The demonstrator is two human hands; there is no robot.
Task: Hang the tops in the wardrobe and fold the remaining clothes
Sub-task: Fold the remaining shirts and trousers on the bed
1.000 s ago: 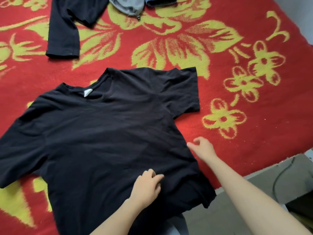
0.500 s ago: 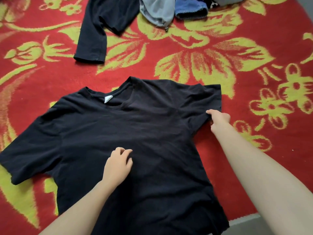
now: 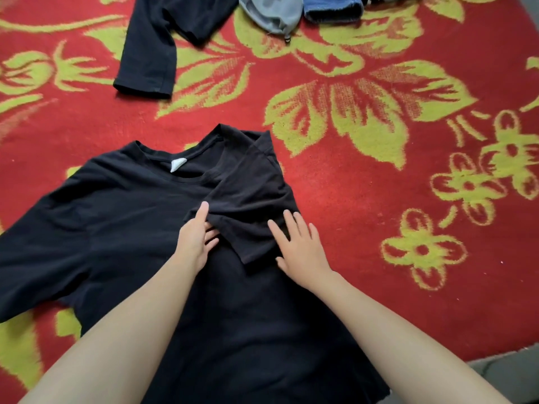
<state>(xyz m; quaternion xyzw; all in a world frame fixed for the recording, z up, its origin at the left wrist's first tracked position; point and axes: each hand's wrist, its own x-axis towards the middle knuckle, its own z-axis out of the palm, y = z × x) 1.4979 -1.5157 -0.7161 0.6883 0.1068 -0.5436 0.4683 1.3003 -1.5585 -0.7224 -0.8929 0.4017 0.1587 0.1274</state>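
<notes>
- A black T-shirt (image 3: 122,228) is lying face up on a red blanket (image 3: 379,214) with yellow-green flowers. It is filling the middle of the view and spreading toward 8 o'clock, with its neck pointing to 12 o'clock.
- A white label (image 3: 177,164) is showing inside the collar.
- The shirt's right sleeve (image 3: 248,205) is lying folded inward over the chest, its hem pointing toward 6 o'clock.
- The left hand (image 3: 195,240) is resting on the chest at the 9 o'clock side of the folded sleeve. Its fingers are lying fairly straight with their tips slipping under the sleeve's edge, and no closed grasp is showing.
- The right hand (image 3: 300,249) is pressing flat on the 4 o'clock side of the sleeve with its fingers spread wide, holding nothing.
- The other sleeve is stretching out flat toward 9 o'clock.
- A second dark top (image 3: 151,53) is lying at 11 o'clock, well apart from the shirt, with one long sleeve pointing to 6 o'clock.
- A grey garment (image 3: 271,10) and a piece of blue denim (image 3: 332,7) are sitting side by side at 12 o'clock, cut off by the frame.
- Grey floor (image 3: 510,371) is showing past the blanket's edge at 5 o'clock.
</notes>
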